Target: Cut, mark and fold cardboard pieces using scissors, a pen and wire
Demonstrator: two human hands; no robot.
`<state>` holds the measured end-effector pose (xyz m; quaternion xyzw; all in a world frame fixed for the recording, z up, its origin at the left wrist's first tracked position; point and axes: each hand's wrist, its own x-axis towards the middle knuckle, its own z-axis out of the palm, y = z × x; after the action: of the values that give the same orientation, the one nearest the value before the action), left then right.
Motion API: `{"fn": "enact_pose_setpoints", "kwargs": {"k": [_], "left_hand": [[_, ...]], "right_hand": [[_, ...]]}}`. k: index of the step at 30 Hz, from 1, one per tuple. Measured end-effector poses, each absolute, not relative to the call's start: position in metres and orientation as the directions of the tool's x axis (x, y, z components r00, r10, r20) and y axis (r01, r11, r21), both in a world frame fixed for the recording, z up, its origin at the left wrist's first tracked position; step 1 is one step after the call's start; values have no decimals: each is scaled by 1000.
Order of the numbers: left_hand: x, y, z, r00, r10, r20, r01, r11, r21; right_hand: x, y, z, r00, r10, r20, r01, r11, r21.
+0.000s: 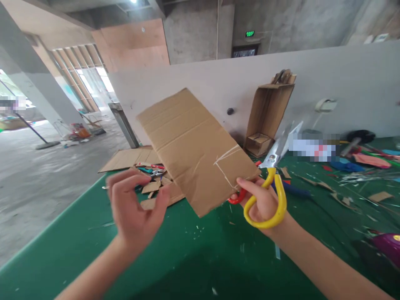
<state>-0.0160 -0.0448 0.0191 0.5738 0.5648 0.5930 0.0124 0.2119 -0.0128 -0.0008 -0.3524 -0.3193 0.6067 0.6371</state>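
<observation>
My right hand (pixel 262 200) pinches the lower right corner of a flat brown cardboard piece (pixel 187 146), raised and tilted above the table. A pair of yellow-handled scissors (pixel 272 157) is in the same hand, its blades apart and pointing up and to the right. White lines mark the cardboard near my thumb. Just under that corner a red loop (pixel 238 196) shows, partly hidden, and I cannot tell what it belongs to. My left hand (pixel 134 204) is off the cardboard's left side, fingers curled but apart from the thumb, with nothing between them.
A green-covered table (pixel 193 254) lies below. Behind the cardboard are cut scraps (pixel 151 186) and a larger flat sheet (pixel 125 159). A tall cardboard structure (pixel 270 112) stands by the white wall (pixel 200 83). Scraps and tools crowd the right, with a purple object (pixel 387 248) nearby.
</observation>
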Motion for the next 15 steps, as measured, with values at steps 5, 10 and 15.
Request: {"fn": "enact_pose_setpoints", "kwargs": {"k": [5,10,15], "left_hand": [[9,-41,-23,63,996,-66,-288,81,954],[6,-15,-19,-6,994,-108,-505,90,858],[-17,7,-26,-193,981,-30,-599,-93,795]], "right_hand": [[204,-17,-10,26,999,-39,-484,-21,-875],[240,1,-18,-127,992,18,-54,12,-998],[287,7,-14,-397,918,0,688,298,-661]]}}
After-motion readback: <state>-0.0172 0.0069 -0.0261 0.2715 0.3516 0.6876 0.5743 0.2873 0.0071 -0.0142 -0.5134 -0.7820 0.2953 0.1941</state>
